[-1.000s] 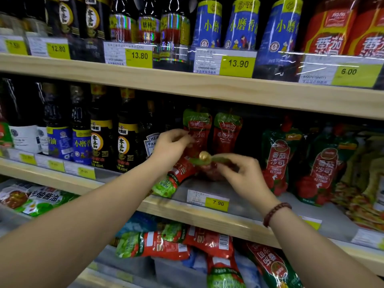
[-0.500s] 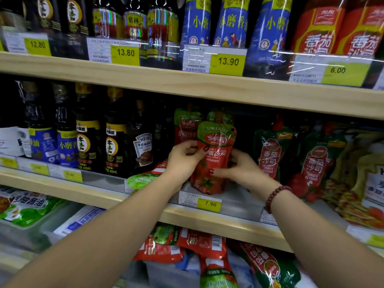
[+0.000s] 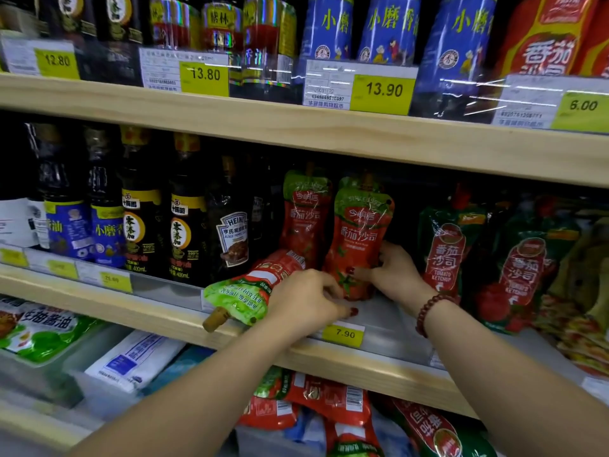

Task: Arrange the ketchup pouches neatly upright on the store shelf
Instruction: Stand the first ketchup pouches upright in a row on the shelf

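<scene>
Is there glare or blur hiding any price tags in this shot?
Head view: glare streaks cross the 6.00 tag, still readable; the middle shelf's leftmost tags blur beyond reading; the upper shelf edge looks bowed, wide-lens distortion.

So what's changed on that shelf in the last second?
The front pouch was lifted from lying flat and stood upright; the right hand still holds its lower edge. The left hand let go of it and dropped onto the fallen pouch; its grip is unclear. That fallen pouch and the sauce bottles stayed put.
</scene>
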`<state>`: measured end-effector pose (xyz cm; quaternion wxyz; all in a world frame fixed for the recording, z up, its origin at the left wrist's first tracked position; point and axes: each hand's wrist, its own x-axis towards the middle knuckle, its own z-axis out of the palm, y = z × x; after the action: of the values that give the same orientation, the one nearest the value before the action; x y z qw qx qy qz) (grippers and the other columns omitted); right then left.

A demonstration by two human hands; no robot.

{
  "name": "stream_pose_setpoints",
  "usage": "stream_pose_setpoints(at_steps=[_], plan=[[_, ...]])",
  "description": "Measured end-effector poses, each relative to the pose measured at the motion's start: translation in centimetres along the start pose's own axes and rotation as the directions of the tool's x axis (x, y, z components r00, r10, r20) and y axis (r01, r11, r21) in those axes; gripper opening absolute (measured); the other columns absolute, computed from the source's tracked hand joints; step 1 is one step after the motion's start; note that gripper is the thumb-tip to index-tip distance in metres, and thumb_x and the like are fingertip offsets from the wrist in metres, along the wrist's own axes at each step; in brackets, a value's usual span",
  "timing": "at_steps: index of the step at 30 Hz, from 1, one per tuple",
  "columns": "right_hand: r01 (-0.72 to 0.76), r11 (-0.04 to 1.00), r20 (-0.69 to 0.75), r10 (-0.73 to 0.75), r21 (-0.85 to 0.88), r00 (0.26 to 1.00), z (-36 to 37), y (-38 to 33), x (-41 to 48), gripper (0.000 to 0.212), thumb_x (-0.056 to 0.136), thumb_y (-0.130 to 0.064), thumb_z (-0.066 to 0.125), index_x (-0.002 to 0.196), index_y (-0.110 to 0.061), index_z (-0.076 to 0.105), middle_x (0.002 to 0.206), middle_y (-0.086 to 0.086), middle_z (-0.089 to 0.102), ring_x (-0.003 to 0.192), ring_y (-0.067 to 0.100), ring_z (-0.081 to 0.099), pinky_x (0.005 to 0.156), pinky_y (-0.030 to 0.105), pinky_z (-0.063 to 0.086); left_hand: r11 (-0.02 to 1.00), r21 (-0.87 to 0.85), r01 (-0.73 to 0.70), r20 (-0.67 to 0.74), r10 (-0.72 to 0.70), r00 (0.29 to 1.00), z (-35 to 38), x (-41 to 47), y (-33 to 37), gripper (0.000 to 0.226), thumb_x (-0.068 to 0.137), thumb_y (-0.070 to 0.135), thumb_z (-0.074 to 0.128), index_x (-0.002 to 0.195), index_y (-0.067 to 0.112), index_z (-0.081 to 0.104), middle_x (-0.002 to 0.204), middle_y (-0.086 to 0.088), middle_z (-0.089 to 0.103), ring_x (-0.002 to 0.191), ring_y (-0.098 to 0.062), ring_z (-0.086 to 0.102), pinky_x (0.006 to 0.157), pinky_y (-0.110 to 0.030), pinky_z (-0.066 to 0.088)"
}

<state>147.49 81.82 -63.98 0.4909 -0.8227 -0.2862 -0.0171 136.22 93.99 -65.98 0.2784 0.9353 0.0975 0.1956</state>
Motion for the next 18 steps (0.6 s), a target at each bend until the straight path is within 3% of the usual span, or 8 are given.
stream_pose_setpoints(at_steps=[3, 5, 10, 18], plan=[[-0.034, 0.999, 0.026, 0.034, 0.028, 0.999, 0.2, 0.2, 0.9, 0.048, 0.073, -0.008, 0.074, 0.118, -0.014, 0.057, 0.119, 0.010, 0.063, 0.106, 0.022, 0.059, 0.089, 0.034, 0.046, 1.000, 0.007, 0.019, 0.117, -0.020, 0.993, -0.5, -0.1, 0.3, 0.046, 0.051, 0.083, 0.055, 0.069, 0.043, 0.070, 0.067, 0.021, 0.067, 0.073, -0.001, 0.060, 0.062, -0.027, 0.048], [-0.054, 0.998, 0.036, 0.053, 0.029, 0.998, 0.3, 0.4, 1.4, 0.048, 0.075, -0.008, 0.072, 0.120, -0.014, 0.056, 0.121, 0.010, 0.062, 0.109, 0.023, 0.058, 0.089, 0.033, 0.046, 0.999, 0.023, 0.023, 0.229, -0.028, 0.973, -0.8, -0.1, 0.6, 0.051, 0.043, 0.090, 0.049, 0.062, 0.046, 0.069, 0.064, 0.022, 0.067, 0.071, 0.001, 0.060, 0.059, -0.026, 0.046], [-0.077, 0.997, 0.065, 0.077, -0.008, 0.995, 0.6, 0.6, 2.4, 0.049, 0.079, -0.013, 0.070, 0.124, -0.014, 0.052, 0.125, 0.010, 0.060, 0.113, 0.026, 0.056, 0.097, 0.041, 0.045, 0.996, 0.069, 0.048, 0.279, -0.066, 0.958, -0.9, -0.1, 0.8, 0.056, 0.048, 0.088, 0.054, 0.048, 0.033, 0.063, 0.037, 0.019, 0.049, 0.060, -0.005, 0.056, 0.058, -0.024, 0.039], [-0.117, 0.993, 0.130, 0.113, 0.018, 0.985, 0.4, 0.7, 2.8, 0.063, 0.080, -0.014, 0.069, 0.136, -0.018, 0.040, 0.136, 0.007, 0.051, 0.124, 0.023, 0.048, 0.105, 0.043, 0.039, 0.995, 0.063, 0.076, 0.312, -0.092, 0.946, -0.9, -0.1, 1.1, 0.058, 0.051, 0.085, 0.057, 0.052, 0.027, 0.061, 0.044, 0.011, 0.049, 0.057, -0.008, 0.054, 0.058, -0.025, 0.038]])
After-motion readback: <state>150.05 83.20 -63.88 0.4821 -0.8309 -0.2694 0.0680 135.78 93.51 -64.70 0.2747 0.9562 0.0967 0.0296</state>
